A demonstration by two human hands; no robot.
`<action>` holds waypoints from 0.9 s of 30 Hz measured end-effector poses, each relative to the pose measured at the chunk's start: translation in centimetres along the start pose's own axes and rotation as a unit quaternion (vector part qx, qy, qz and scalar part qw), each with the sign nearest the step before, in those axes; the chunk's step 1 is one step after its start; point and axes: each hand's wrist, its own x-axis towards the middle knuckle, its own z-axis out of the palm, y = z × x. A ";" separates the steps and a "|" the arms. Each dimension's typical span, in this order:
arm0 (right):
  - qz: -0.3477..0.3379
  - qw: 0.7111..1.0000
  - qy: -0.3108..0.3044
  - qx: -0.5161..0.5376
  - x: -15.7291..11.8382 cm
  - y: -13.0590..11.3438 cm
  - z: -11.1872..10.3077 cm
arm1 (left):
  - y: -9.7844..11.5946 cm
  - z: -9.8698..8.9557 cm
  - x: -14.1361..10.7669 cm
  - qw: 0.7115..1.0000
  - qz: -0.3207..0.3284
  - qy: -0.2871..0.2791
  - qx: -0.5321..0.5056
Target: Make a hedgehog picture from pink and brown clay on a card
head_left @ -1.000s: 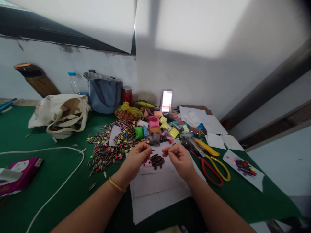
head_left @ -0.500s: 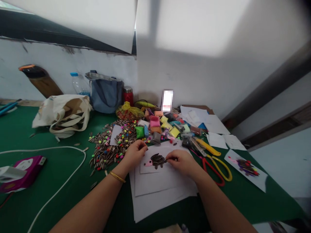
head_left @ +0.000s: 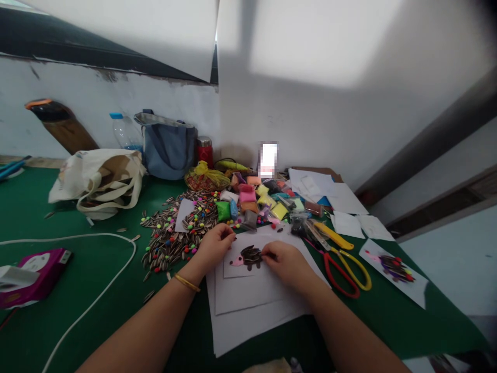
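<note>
A small hedgehog figure point(head_left: 250, 257), with a pink face and a back of dark seeds, lies on white paper point(head_left: 248, 295) stacked in several sheets. My right hand point(head_left: 281, 261) touches the right end of the seed back, its fingers pinched; what lies between the fingertips is too small to make out. At the upper left of the figure, my left hand point(head_left: 218, 243) is closed, thumb and fingers together, with a tiny dark bit at the fingertips that I cannot identify. Left of that hand spreads a pile of striped seeds point(head_left: 166, 248) mixed with coloured pompoms.
Bags of coloured clay point(head_left: 247, 194) sit behind the paper. Red-handled scissors point(head_left: 341, 274), yellow-handled scissors point(head_left: 359, 269) and a yellow cutter point(head_left: 333, 235) lie at right, near another hedgehog card point(head_left: 394, 269). A white cable point(head_left: 103, 298) and purple box point(head_left: 34, 277) are at left.
My right hand has moved slightly left, in against the seed back of the figure. My left hand stays about where it was. The view has shifted a little.
</note>
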 end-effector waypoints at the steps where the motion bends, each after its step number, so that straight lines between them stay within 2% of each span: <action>1: -0.007 1.000 0.001 -0.015 0.0 0.0 0.1 | 0.1 0.0 0.0 1.000 0.000 0.000 -0.003; 9: -0.041 0.994 0.006 -0.103 -0.1 -0.3 0.7 | -0.3 0.1 0.1 1.000 0.012 0.000 0.023; 18: -0.056 0.987 0.007 -0.149 0.1 -0.6 1.2 | -1.1 0.6 -0.3 0.993 0.059 -0.035 0.099; 22: -0.056 0.988 0.004 -0.146 0.1 -0.6 1.2 | -1.1 0.7 -0.3 0.991 0.067 -0.035 0.111; 27: -0.068 0.994 0.018 -0.087 0.0 -0.4 0.6 | -1.2 0.5 -0.1 0.994 0.076 -0.027 0.080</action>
